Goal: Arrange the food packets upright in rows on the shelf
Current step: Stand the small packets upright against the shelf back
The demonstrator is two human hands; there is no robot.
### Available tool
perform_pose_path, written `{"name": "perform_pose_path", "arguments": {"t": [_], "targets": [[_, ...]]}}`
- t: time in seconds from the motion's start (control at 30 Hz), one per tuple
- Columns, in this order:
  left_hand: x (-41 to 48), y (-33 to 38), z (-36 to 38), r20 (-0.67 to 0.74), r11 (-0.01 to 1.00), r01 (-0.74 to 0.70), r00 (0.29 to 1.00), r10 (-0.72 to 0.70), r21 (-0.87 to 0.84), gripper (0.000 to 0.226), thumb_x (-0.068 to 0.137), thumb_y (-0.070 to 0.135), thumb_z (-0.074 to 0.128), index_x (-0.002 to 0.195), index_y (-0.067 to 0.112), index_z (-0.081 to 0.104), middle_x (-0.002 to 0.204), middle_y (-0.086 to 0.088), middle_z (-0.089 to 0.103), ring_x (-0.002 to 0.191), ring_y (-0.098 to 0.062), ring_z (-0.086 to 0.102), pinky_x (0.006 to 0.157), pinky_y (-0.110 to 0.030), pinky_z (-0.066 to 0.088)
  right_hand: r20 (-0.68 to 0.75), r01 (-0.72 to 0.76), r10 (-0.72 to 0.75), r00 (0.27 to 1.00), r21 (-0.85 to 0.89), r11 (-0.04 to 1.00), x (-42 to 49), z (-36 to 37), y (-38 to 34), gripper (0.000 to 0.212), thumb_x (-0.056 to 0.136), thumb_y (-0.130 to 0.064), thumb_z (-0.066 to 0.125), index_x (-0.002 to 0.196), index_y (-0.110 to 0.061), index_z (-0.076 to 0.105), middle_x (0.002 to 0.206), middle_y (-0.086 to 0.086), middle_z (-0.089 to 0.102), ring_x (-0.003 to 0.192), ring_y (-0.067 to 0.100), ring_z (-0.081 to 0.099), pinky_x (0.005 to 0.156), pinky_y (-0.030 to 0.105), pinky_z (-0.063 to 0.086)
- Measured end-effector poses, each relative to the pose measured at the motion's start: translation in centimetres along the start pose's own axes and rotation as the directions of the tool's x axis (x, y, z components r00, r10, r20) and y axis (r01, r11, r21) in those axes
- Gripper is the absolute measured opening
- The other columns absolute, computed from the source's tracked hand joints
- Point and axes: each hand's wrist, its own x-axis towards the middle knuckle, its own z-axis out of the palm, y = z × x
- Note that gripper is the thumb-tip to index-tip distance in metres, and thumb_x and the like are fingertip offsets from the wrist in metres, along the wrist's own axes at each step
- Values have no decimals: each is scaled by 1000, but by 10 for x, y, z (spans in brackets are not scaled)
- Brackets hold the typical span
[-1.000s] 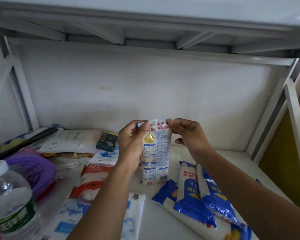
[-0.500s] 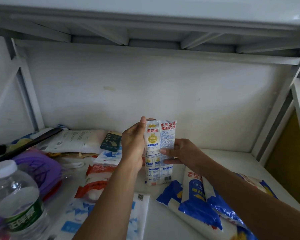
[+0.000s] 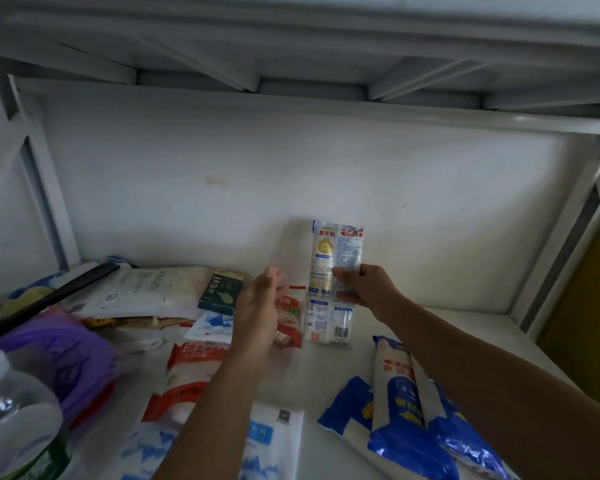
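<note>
A tall white packet with blue and yellow print [image 3: 336, 252] stands upright on the white shelf [image 3: 326, 368], close to the back wall. My right hand [image 3: 362, 285] grips it at mid-height. Left of it my left hand [image 3: 257, 313] hangs free with its fingers apart, over a red and white packet [image 3: 288, 317] lying flat. Blue and white packets [image 3: 406, 417] lie flat at the front right. Another red and white packet [image 3: 191, 372] and a pale blue one [image 3: 274, 441] lie flat at the front.
A white pouch [image 3: 142, 292] and a small dark green box [image 3: 220, 292] lie at the back left. A purple bag [image 3: 63, 355], a black bar [image 3: 49, 299] and a clear water bottle [image 3: 14, 420] crowd the left. The upper shelf's underside [image 3: 291, 64] hangs overhead.
My left hand has let go of the tall packet and dropped to the left. My right hand alone holds it and has shifted it right, toward the back wall.
</note>
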Motion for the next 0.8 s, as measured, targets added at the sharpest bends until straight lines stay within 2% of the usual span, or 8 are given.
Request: {"name": "perform_pose_path", "arguments": {"t": [0.1,0.23,0.37,0.43,0.53,0.63,0.73,0.8], "targets": [[2,-6,-2,-13,998,68,998,-68,17,39,98,62,47,125,38,62,110,9,70,90,-10,70,59,-29,52,15,-11,11,1000,2,1000,19,8,-3,24,87,-22,80,103,-7,71,106,13,75,92,27,77,83,39,64],[10,-17,-1,9,996,64,998,-64,57,48,96,63,49,131,33,63,120,1,71,98,-18,71,76,-39,59,43,5,-4,999,-30,1000,43,11,-14,27,88,-19,79,109,-3,70,102,11,75,90,24,76,79,37,65],[16,-19,2,2,996,65,998,-66,68,53,93,68,48,132,36,63,125,1,70,104,-22,70,81,-44,60,48,29,-26,999,-72,997,59,15,-22,15,90,-16,77,101,-8,70,106,13,74,89,25,75,75,34,66],[13,-20,6,-10,996,66,998,-66,56,53,94,67,49,132,33,63,121,1,71,104,-22,71,88,-50,60,57,16,-13,998,-53,998,63,13,-21,20,91,-15,76,106,-5,70,109,15,74,91,27,75,78,35,65],[10,-22,16,36,995,45,998,-48,88,30,98,61,48,109,39,67,106,10,74,100,-16,69,98,-50,54,79,-23,27,996,-55,998,65,8,-22,34,94,-20,74,120,0,66,113,16,74,99,29,74,79,36,65],[5,-20,24,53,993,32,998,-38,114,24,100,56,48,92,41,64,94,17,71,94,-6,65,98,-46,52,86,-53,65,994,-140,989,58,7,-23,37,97,-27,70,124,-3,63,122,17,72,109,29,72,87,44,63],[-2,-21,30,85,993,10,996,-20,118,30,100,59,46,108,40,67,102,16,72,99,-7,66,96,-42,53,61,-25,41,997,-233,972,35,1,-22,43,97,-20,69,133,0,56,132,18,64,119,32,66,94,49,60],[-9,-20,34,117,990,-10,993,-6,137,42,98,63,44,125,37,64,111,13,72,104,-8,65,83,-33,52,60,40,-18,998,-373,927,8,-13,-24,48,96,-19,70,139,-5,52,134,14,61,123,31,63,96,46,59]]}}
